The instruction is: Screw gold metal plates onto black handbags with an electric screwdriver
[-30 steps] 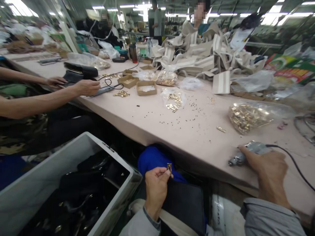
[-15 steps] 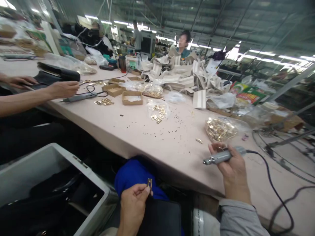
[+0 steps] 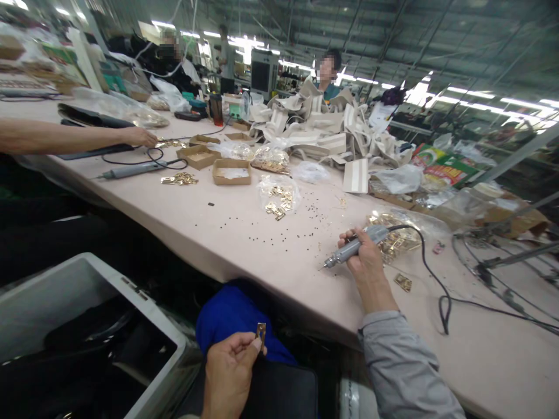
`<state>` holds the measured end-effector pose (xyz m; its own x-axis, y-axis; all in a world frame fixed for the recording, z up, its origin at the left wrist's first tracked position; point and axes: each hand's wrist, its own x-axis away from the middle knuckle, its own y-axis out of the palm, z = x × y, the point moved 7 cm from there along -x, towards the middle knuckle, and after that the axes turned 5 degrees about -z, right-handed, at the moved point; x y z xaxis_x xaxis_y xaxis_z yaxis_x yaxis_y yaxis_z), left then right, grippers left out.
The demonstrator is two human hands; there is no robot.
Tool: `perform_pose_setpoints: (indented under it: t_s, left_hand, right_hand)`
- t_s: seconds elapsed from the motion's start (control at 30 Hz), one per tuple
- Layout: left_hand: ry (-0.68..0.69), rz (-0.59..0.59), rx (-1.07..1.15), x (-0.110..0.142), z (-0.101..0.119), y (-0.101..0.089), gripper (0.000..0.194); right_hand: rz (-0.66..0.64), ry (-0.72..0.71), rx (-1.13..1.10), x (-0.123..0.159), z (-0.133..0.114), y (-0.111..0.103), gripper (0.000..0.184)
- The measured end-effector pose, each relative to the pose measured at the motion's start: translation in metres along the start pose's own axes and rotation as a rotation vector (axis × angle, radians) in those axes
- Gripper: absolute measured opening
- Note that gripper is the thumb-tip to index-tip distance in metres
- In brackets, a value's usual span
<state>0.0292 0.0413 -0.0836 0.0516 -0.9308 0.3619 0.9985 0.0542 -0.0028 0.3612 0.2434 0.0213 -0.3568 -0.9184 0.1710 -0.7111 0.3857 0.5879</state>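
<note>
Pinched upright between the thumb and fingers of my left hand is a small gold metal plate with a slot in it. Below that hand a flat black piece lies over my lap. My right hand grips a grey electric screwdriver, its tip pointing left and down, close above the table. A black cord runs from its back end to the right. Small dark screws are scattered on the table left of the tip. A bag of gold metal plates lies behind my right hand.
A grey bin with black items stands at lower left. On the pink tabletop are cardboard boxes, gold plates on plastic, and a second screwdriver. Whitish strap pieces are heaped behind. A co-worker's arm reaches in from the left.
My right hand has moved left with the screwdriver, its tip now lower toward the table. The left hand still holds the plate, slightly lower and left. The co-worker's hand has reached right toward gold plates.
</note>
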Motion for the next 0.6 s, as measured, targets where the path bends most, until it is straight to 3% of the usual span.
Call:
perform_pose_setpoints:
  t_s: [0.6]
  left_hand:
    - [0.011,-0.026,0.016,-0.0042,-0.0064,0.004,0.038]
  right_hand:
    - [0.003,-0.044,0.061,-0.0035,0.0102,-0.0013,0.019]
